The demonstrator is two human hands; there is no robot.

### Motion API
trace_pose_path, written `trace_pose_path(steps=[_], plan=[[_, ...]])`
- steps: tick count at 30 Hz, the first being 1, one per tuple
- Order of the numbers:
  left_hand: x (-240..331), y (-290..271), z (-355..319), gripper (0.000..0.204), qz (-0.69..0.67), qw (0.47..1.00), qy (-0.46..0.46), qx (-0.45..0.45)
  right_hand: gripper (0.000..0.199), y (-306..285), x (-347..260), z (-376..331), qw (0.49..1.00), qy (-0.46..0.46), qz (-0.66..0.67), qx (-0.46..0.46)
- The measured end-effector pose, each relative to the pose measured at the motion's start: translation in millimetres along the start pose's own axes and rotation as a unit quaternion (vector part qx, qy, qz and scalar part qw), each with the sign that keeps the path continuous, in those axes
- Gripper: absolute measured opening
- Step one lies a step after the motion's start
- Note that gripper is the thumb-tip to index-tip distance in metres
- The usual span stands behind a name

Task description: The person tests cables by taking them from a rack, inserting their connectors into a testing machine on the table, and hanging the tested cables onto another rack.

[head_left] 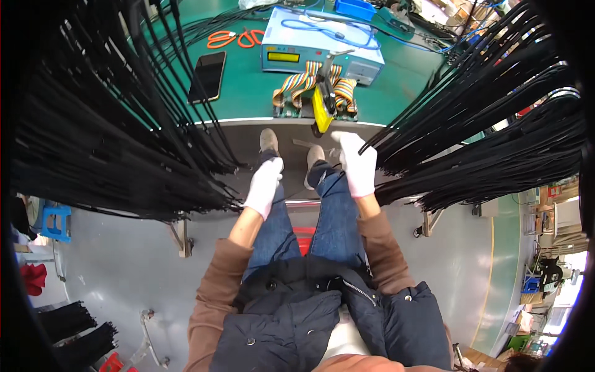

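Observation:
Both my hands wear white gloves and hover over my lap, in front of the green table. My left hand [265, 186] is closed, its fingers curled together beside the ends of the left cable bundle [118, 142]; whatever it may hold is hidden. Next to the right cable bundle [483, 136], my right hand [359, 164] is closed on a thin black cable [367, 144] that runs toward that bundle. Just beyond it, at the table's front edge, a test fixture with a yellow-sided clamp [322, 108] is joined by rainbow ribbon cables [302, 82] to a light-blue tester box [291, 54].
A black phone [207, 77] and orange-handled scissors [220, 39] lie on the green table [248, 102]. Behind the tester stands a blue tray [354, 8]. Hanging cables crowd both sides, on wheeled stands [181, 239]. A blue stool [57, 223] is at far left.

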State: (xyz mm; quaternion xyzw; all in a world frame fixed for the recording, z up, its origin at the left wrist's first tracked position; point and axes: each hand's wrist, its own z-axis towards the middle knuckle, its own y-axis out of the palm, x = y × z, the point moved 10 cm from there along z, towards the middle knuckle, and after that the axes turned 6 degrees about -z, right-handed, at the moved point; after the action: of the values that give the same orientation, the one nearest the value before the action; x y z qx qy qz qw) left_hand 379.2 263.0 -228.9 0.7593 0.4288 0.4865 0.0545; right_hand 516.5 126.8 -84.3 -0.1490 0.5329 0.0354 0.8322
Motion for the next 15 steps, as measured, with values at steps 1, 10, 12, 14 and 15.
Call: trace_pose_path(steps=[1, 10, 12, 14, 15], plan=[[-27.6, -5.3, 4.8, 0.027, -0.025, 0.997, -0.069, -0.006, 0.02, -4.0, -8.2, -2.7, 0.998, -0.052, -0.011, 0.023], [-105.2, 42.9, 8.6, 0.023, -0.218, 0.933, -0.246, -0.143, 0.013, 31.4, -29.4, -118.4, 0.949, 0.088, 0.111, -0.281], [-105.7, 46.2, 18.7, 0.021, -0.248, 0.923, -0.224, -0.191, 0.013, 30.5, -49.9, -131.5, 0.942, 0.048, 0.08, -0.323], [-103.6, 51.7, 25.5, 0.021, -0.274, 0.909, -0.204, -0.24, 0.017, 31.7, -63.8, -140.6, 0.927, 0.01, 0.073, -0.368], [-101.4, 53.8, 26.7, 0.021, -0.286, 0.901, -0.193, -0.264, 0.019, 32.5, -71.0, -144.5, 0.918, -0.009, 0.07, -0.39]])
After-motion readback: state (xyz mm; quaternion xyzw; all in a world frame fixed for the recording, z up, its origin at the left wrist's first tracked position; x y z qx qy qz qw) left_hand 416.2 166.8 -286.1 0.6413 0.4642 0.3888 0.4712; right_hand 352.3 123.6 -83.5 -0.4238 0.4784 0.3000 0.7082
